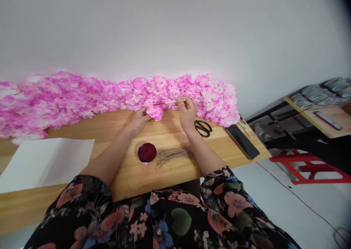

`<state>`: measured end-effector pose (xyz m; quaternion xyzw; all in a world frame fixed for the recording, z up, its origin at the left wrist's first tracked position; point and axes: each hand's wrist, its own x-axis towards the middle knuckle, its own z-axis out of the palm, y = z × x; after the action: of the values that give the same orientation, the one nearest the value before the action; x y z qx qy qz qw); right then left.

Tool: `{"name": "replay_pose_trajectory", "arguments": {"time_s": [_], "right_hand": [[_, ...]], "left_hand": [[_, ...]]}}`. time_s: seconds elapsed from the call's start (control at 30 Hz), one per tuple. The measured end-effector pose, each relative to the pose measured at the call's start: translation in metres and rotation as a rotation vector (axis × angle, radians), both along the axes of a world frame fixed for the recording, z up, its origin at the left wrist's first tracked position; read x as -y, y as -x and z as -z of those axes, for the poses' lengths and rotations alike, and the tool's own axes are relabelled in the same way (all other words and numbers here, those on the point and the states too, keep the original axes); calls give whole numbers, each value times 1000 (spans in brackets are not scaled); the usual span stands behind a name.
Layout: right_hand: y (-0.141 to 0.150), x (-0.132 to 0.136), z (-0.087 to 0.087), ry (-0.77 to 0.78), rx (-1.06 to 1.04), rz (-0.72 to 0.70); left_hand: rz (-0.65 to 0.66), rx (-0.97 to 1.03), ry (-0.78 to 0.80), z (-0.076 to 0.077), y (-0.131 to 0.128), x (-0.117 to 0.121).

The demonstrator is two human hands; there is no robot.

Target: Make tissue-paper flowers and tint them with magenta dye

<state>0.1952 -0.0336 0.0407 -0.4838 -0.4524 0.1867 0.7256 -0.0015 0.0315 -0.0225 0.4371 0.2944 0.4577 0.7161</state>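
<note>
Pink flower (155, 112), left hand (141, 117) gripping it, right hand (187, 108) raised.

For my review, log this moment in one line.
left hand: holds pink flower; right hand: thin stick, tip near flower; table: dark-red dish

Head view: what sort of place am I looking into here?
Probably a small craft workshop: artificial pink flowers are heaped along a wooden table, with a dish of dark red liquid and black-handled scissors nearby.
</note>
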Motion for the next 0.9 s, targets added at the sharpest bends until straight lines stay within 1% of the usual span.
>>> {"name": "replay_pose_trajectory", "arguments": {"time_s": [0.1, 0.17, 0.47, 0.63, 0.9], "right_hand": [[-4, 0, -2, 2, 8, 85], [-7, 0, -2, -4, -3, 115], [-3, 1, 1, -42, -4, 50], [-4, 1, 2, -17, -11, 35], [-3, 1, 2, -23, -49, 2]], "left_hand": [[12, -8, -7, 1, 1, 0], [19, -11, -14, 1, 2, 0], [11, 55, -8, 2, 1, -1], [8, 94, 17, 3, 1, -2], [2, 88, 13, 2, -1, -1]]}}
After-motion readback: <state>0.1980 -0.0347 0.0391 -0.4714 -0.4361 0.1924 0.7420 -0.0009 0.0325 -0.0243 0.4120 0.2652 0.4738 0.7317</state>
